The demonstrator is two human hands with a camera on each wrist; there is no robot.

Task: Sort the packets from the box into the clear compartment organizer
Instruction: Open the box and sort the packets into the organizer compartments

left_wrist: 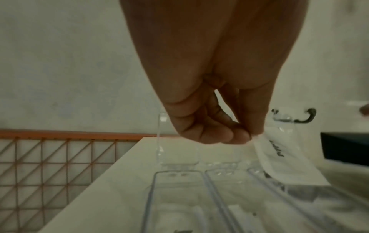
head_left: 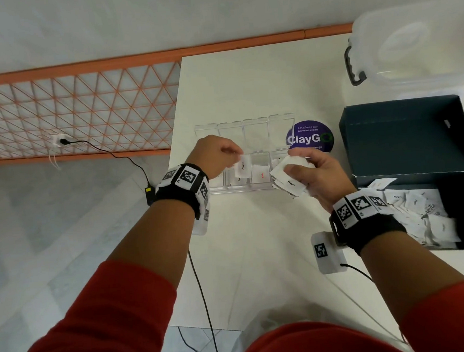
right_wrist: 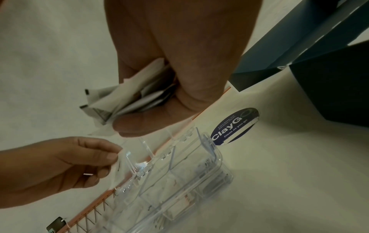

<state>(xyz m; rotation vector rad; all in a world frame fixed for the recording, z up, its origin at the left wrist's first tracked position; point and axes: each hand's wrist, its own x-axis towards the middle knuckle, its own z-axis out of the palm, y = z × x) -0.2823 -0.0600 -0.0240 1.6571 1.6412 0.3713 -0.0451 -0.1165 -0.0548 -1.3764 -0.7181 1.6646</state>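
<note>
Now my left hand (head_left: 217,151) pinches one flat white paper packet (head_left: 243,165), printed "Pepper", above the clear plastic organizer (head_left: 259,179) on the white surface (head_left: 259,243). My right hand (head_left: 315,177) grips a crumpled sheaf of packets (head_left: 284,179). More fill the dark box (head_left: 461,183) beside a "ClayGo" sticker (head_left: 309,138).
</note>
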